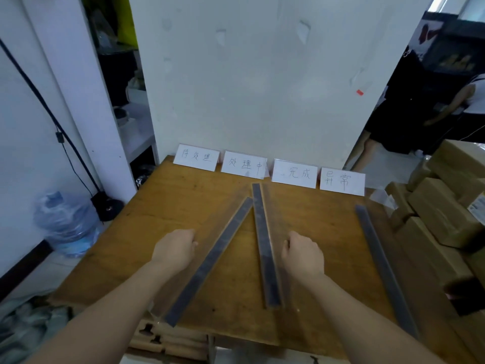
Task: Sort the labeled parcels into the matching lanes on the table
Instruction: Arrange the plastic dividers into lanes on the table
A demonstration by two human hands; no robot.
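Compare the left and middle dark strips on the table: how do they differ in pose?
The left strip slants sharply, its far end leaning right; the middle strip runs almost straight toward the cards. The middle strip's far end lies nearer the cards than the left strip's. The left strip's near end reaches the table's front edge; the middle strip stops short. Both are long, thin, dark and flat on the table.

Brown cardboard parcels (443, 206) lie heaped at the desk's (157, 219) right edge. Three long dark strips mark lanes: the left strip (210, 261) slants, its far end near the middle strip (265, 245), with the right strip (385, 266) well apart. Four white handwritten cards (294, 173) stand along the far edge.
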